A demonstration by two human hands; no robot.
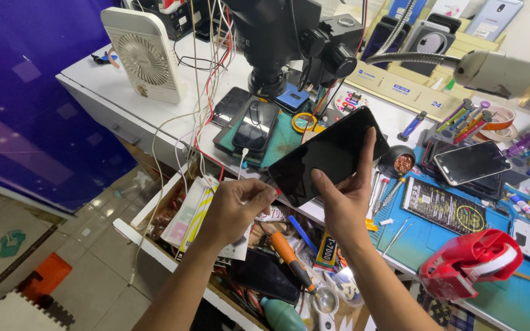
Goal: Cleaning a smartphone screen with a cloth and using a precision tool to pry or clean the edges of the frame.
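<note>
My right hand [346, 199] holds a black smartphone [329, 153] with a dark screen, tilted above the front edge of the workbench, thumb on its lower face and fingers up its right side. My left hand [235, 207] is closed at the phone's lower left corner, pinching the end of a thin white cable [154, 159] that trails down to the left. Both hands hover over an open drawer [154, 211] full of tools.
On the white workbench [87, 73] stand a small white fan [145, 52], a black microscope [283, 37], a phone charging on a green mat [256, 125], and another phone [470, 160]. A red tape dispenser [467, 263] sits on the blue mat. An orange screwdriver [289, 257] lies in the drawer.
</note>
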